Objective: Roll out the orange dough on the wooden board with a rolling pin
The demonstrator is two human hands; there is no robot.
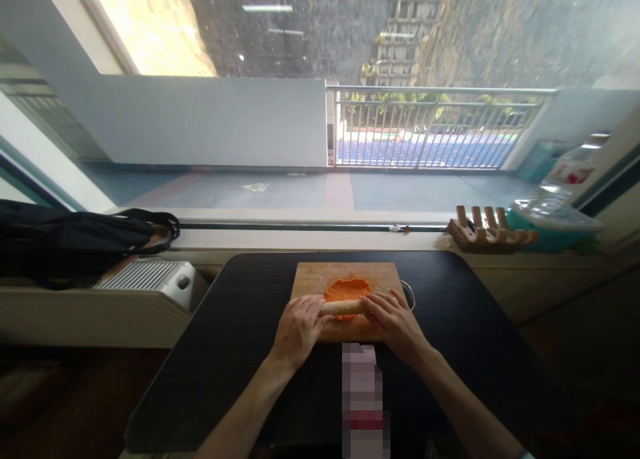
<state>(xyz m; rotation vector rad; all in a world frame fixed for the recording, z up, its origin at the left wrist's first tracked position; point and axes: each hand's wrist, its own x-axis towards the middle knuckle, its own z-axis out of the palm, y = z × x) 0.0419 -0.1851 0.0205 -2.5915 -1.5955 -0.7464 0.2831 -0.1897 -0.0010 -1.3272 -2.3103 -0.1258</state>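
A wooden board (313, 277) lies on a black table (235, 339) in front of me. On it sits a flat patch of orange dough (347, 289). A pale wooden rolling pin (343, 307) lies across the dough's near edge. My left hand (299, 329) rests on the pin's left end with its fingers curled over it. My right hand (393, 319) covers the right end the same way. Both palms press down on the pin.
A metal handle or ring (410, 293) pokes out by the board's right edge. A wooden rack (487, 231) and a plastic bottle (563, 185) stand on the sill at the right. A black bag (75, 242) lies over a white radiator (150, 279) at the left.
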